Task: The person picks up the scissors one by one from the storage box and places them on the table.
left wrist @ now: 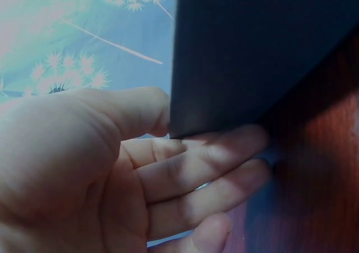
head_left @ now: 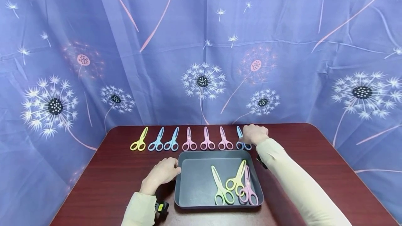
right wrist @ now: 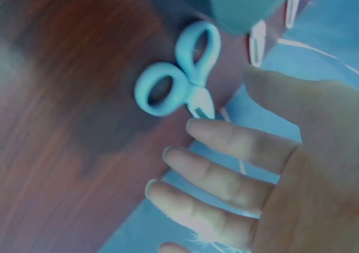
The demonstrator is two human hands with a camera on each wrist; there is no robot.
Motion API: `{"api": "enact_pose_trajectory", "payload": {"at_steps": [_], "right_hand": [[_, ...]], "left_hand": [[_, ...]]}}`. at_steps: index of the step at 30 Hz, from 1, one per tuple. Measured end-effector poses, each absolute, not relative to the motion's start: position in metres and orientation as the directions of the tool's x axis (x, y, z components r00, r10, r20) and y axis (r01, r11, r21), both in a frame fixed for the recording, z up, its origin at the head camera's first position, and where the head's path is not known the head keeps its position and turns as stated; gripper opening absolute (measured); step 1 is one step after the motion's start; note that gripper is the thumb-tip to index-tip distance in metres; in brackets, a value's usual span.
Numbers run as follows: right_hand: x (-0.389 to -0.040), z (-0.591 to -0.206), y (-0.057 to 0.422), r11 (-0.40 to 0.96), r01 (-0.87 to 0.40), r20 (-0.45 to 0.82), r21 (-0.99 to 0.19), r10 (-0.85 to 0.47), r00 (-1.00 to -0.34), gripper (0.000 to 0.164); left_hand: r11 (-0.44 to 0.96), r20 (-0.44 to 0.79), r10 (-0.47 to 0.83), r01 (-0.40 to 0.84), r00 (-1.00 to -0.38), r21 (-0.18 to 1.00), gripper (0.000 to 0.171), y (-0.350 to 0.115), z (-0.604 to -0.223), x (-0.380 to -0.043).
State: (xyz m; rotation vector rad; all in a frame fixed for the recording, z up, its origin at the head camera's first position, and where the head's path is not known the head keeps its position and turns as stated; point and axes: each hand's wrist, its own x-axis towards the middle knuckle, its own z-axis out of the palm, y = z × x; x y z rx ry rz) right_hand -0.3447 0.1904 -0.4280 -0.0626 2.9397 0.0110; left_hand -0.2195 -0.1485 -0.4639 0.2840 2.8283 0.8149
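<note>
My left hand grips the left edge of a dark grey tray, thumb on one side of its wall and fingers on the other in the left wrist view. Over the blue scissors at the right end of a row, my right hand reaches with its fingers extended and thumb apart. The handles lie just beyond its fingertips in the right wrist view, on the table. Inside the tray, green scissors lie beside yellow scissors and pink scissors, the last two overlapping.
Along the table's back edge lie yellow scissors, two blue pairs and three pink pairs, blades pointing away. A blue dandelion-print curtain hangs behind the table.
</note>
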Motion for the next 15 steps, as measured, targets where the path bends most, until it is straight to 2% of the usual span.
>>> {"api": "enact_pose_trajectory", "payload": {"at_steps": [8, 15], "right_hand": [[-0.338, -0.405, 0.184, 0.996, -0.083, -0.173, -0.021, -0.086, -0.981, 0.037], [-0.333, -0.402, 0.178, 0.992, -0.125, -0.15, -0.003, -0.124, -0.981, 0.034]], "left_hand": [[0.835, -0.133, 0.224, 0.12, -0.966, 0.537, 0.024, -0.149, -0.464, -0.221], [0.839, -0.134, 0.224, 0.121, -0.965, 0.531, 0.024, -0.149, -0.466, -0.222]]}}
